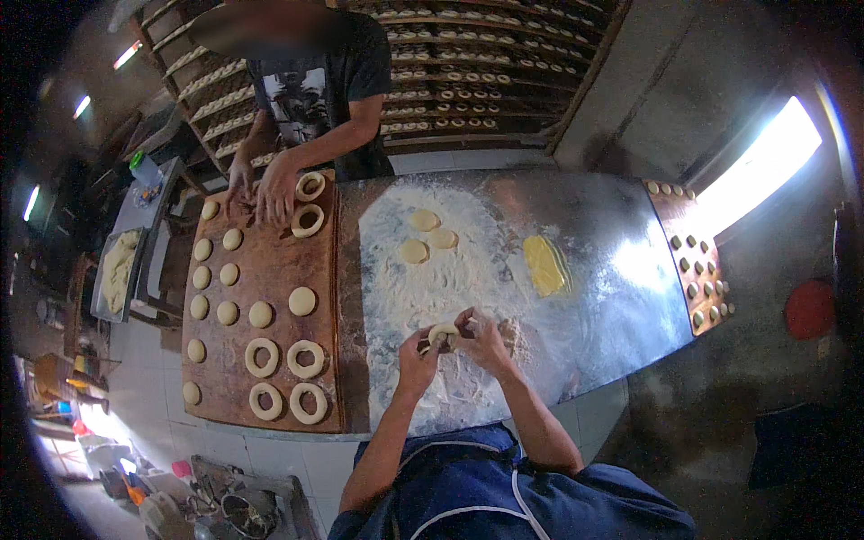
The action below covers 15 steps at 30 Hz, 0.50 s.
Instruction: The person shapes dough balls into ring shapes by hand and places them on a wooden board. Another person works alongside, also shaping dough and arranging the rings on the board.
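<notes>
Over the floured metal table (594, 315), a dough ring (443, 332) is held between my two hands. My left hand (418, 360) grips its left side, and the fingers of my right hand (483, 343) are closed round its right side. Beyond them, several flat dough rounds (414, 251) rest together on the flour. On the wooden board (279, 400) to the left lie shaped dough rings (309, 403) near its front and more dough rounds (261, 314) farther left.
Across the table, a co-worker's hands (274, 191) are over the board's far end. A yellow plastic bag (546, 266) lies right of the flour. Another board (705, 270) with dough pieces stands at the far right. Racks (486, 67) of rings fill the back. A dough tray (120, 270) sits at left.
</notes>
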Tool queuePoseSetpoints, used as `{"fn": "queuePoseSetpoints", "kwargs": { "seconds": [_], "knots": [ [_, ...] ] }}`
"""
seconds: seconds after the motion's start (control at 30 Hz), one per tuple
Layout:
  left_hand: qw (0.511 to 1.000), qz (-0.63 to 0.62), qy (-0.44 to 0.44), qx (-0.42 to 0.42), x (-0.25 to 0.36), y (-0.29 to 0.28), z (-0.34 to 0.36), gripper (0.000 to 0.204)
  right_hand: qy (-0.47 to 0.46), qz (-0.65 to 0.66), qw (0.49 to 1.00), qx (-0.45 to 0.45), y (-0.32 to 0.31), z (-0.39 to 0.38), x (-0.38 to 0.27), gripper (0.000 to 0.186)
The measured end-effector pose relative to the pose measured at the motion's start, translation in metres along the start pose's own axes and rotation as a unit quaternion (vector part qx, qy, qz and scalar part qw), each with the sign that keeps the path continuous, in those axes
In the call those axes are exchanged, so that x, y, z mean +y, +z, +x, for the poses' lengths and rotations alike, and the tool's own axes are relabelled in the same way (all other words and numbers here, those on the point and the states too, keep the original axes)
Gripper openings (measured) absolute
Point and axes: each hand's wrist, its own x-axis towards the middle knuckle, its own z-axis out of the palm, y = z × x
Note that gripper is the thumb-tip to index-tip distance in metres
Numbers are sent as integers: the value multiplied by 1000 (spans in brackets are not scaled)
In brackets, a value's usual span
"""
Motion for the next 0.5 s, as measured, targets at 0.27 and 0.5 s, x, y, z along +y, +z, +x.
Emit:
{"fn": "queuePoseSetpoints", "kwargs": {
  "seconds": [0.27, 0.5],
  "knots": [
    [979, -189, -41, 59, -7, 46, -8, 23, -40, 11, 997, -66, -32, -13, -36, 47],
    [955, -281, -63, -77, 32, 55, -20, 41, 127, 357, 912, -159, -61, -16, -50, 35]
  ]
}}
